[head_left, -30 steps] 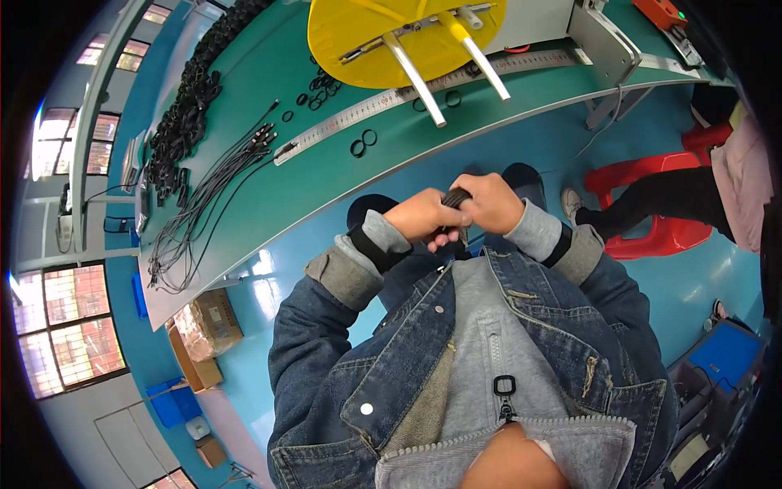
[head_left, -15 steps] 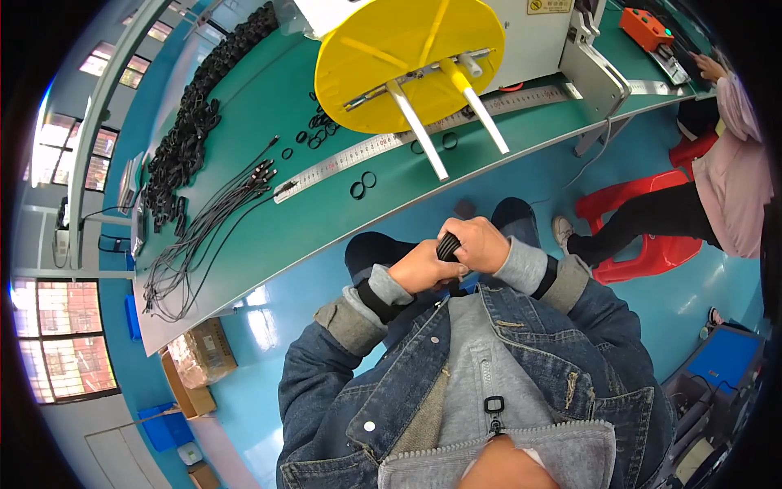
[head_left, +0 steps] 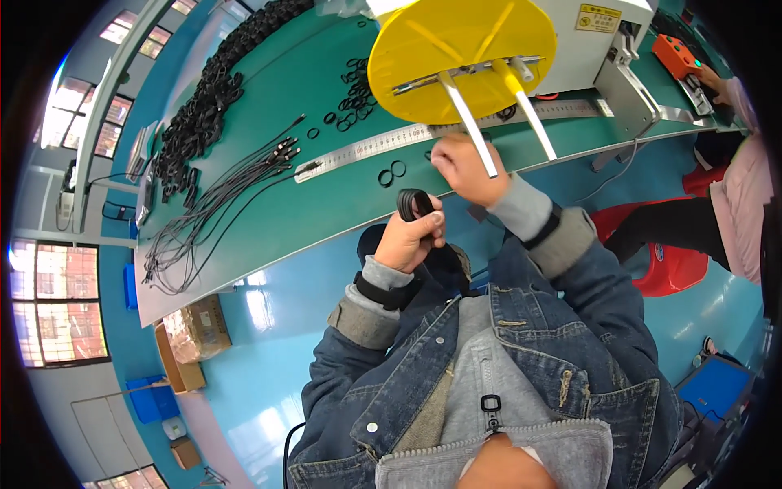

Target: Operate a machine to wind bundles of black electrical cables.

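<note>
My left hand point(head_left: 410, 239) grips a small coil of black cable point(head_left: 414, 202) just off the table's front edge, thumb across its lower end. My right hand point(head_left: 472, 169) is over the table edge, its fingers curled down with their tips hidden, beside a partly covered black ring point(head_left: 428, 155). Whether it pinches a ring cannot be made out. Two thin black rings point(head_left: 392, 174) lie to its left on the green table point(head_left: 281, 216). Just right of this hand, a metal rod point(head_left: 470, 126) sticks out from a yellow disc point(head_left: 432, 45).
A steel ruler point(head_left: 358, 151) lies along the table. Straight black cables point(head_left: 216, 200) spread at left, before a heap of coiled black cables point(head_left: 199, 122). More rings point(head_left: 356, 104) lie by the disc. At right, a person point(head_left: 737, 220) sits on a red stool point(head_left: 672, 269).
Both hands were together on the coil in front of my lap. The right hand has let go and reached forward to the table; the left has raised the coil toward the edge.
</note>
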### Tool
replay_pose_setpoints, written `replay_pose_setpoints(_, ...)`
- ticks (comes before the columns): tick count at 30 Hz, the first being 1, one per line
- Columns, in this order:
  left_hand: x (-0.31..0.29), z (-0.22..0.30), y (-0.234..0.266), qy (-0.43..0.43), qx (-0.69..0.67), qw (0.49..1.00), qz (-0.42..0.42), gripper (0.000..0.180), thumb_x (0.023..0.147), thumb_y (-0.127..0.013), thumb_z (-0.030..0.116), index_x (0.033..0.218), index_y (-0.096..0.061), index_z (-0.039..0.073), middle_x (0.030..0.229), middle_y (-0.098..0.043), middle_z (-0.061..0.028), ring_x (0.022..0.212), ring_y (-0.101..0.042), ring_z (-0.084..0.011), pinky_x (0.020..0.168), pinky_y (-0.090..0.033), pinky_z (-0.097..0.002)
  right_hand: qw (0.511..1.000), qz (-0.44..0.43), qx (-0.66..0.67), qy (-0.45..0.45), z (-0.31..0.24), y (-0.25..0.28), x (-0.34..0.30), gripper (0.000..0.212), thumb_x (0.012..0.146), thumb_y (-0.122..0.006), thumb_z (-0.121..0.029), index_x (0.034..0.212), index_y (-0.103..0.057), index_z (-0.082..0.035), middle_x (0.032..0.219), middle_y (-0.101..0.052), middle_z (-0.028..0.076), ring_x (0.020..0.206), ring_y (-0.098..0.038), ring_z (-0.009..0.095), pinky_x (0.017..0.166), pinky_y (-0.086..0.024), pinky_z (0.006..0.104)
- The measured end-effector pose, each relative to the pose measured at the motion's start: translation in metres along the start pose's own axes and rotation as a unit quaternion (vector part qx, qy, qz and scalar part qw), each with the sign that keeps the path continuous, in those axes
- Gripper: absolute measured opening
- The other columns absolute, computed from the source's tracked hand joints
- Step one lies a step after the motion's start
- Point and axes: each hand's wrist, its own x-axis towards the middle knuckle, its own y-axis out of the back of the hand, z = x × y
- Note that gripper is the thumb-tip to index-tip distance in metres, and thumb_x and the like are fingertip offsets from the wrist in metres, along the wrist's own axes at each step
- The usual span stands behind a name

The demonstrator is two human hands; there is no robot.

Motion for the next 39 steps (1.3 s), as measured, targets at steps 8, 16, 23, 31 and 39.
replay_pose_setpoints(8,0.002,-0.007,-0.007,-0.023,0.079,0.995,-0.053,0.015,0.078,-0.064,0.008,0.088,-0.053,0.003,0.067,-0.05,-0.0016,0.057,-0.049,-0.0104,0.049,-0.041,-0.023,0.657,-0.197,0.618,-0.384,-0.049,0.057,-0.052,0.018,0.086,-0.059,-0.022,0.08,-0.059,-0.005,0.062,-0.047,-0.005,0.049,-0.037,0.003,0.044,-0.031,0.0169)
replay_pose_setpoints(16,0.004,-0.021,-0.009,-0.023,0.175,0.984,-0.007,0.011,0.079,-0.062,0.008,0.083,-0.055,0.001,0.065,-0.052,-0.0014,0.056,-0.051,-0.0092,0.046,-0.041,-0.0224,0.51,-0.039,0.767,-0.389,-0.06,0.067,-0.1,0.014,0.087,-0.056,-0.015,0.08,-0.057,-0.002,0.059,-0.049,-0.002,0.047,-0.038,0.005,0.045,-0.033,0.0178)
replay_pose_setpoints(23,0.001,-0.01,-0.024,0.006,0.313,0.949,-0.032,0.013,0.075,-0.066,0.008,0.08,-0.055,0.001,0.064,-0.053,-0.0021,0.052,-0.049,-0.0094,0.045,-0.04,-0.0225,0.573,-0.226,0.648,-0.448,-0.029,0.088,-0.113,0.019,0.083,-0.06,-0.015,0.097,-0.058,-0.002,0.082,-0.06,0.005,0.066,-0.055,0.009,0.048,-0.041,0.021)
replay_pose_setpoints(31,0.005,-0.031,-0.028,0.009,0.424,0.898,-0.115,0.021,0.07,-0.071,0.011,0.082,-0.058,-0.001,0.067,-0.054,-0.0011,0.057,-0.051,-0.0093,0.052,-0.042,-0.0266,0.973,-0.17,0.157,0.005,-0.03,0.098,-0.064,0.044,0.07,-0.07,-0.017,0.108,-0.052,-0.001,0.079,-0.058,0.002,0.058,-0.055,0.009,0.042,-0.04,0.0229)
replay_pose_setpoints(39,-0.013,-0.008,-0.041,0.006,0.394,0.918,-0.055,0.048,0.07,-0.071,0.012,0.111,-0.048,-0.001,0.078,-0.054,-0.0041,0.063,-0.048,-0.0099,0.051,-0.039,-0.0251,0.649,-0.314,0.584,-0.373,-0.032,0.07,-0.081,0.026,0.078,-0.064,-0.02,0.095,-0.053,-0.003,0.077,-0.058,0.005,0.049,-0.051,0.009,0.037,-0.036,0.0197)
